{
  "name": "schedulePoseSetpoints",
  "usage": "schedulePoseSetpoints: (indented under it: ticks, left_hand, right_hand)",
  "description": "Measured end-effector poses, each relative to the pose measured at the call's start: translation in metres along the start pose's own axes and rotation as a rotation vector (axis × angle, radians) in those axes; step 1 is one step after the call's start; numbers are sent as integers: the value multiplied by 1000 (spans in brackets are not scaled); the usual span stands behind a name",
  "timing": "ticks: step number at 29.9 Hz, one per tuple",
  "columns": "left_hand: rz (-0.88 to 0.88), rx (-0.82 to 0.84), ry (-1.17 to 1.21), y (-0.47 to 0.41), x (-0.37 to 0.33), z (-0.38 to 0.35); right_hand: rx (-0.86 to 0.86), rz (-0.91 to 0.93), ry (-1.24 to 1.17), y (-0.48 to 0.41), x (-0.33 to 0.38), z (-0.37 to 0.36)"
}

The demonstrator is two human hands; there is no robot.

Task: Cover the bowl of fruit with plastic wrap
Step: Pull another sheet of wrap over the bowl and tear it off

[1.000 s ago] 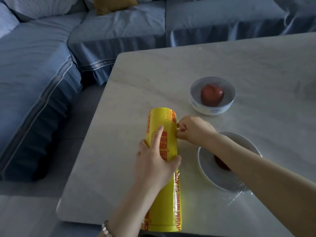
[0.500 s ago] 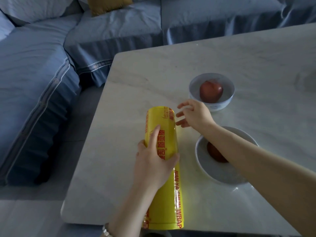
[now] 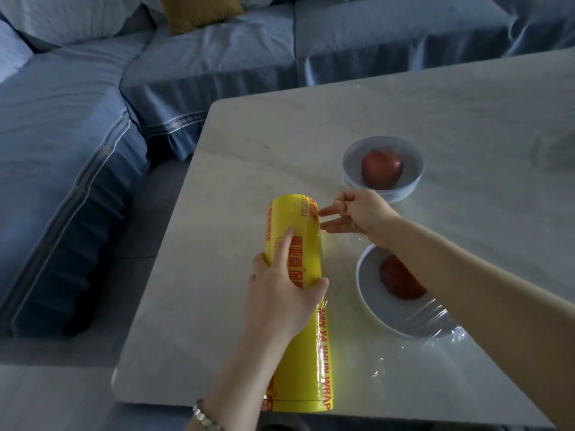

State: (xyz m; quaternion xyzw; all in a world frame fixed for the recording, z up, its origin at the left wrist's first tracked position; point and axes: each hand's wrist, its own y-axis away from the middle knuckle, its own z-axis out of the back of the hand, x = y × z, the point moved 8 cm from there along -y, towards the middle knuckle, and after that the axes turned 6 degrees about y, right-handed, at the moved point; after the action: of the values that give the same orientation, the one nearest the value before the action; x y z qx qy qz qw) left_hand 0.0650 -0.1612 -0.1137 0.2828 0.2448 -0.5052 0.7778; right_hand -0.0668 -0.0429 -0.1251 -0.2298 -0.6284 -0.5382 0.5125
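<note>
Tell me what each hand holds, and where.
The left hand grips the plastic wrap roll around its middle. The right hand reaches the roll's far end with its fingertips; whether it pinches any film cannot be told.

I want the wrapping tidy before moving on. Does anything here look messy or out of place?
Yes. Loose film is bunched and wrinkled over the front rim of the near bowl and trails onto the table instead of lying smooth. The roll, lying flat, ends about at the table's near edge.
</note>
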Motion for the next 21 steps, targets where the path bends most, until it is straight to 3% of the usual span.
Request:
schedulePoseSetpoints:
  ticks: [8,9,12,18,21]
  left_hand:
    - [20,14,50,-1,2,1]
    - [25,16,59,-1,3,2]
    - [28,24,35,-1,2,1]
    - [42,25,75,-1,5,2]
    - [31,32,57,-1,5,2]
  right_hand:
    - [108,80,-197,5,2,8]
    - [108,106,-136,6,1,9]
    - [48,229,396,12,9,2]
    - [141,289,1119,43,12,-24]
    - [168,267,1198,51,8,-27]
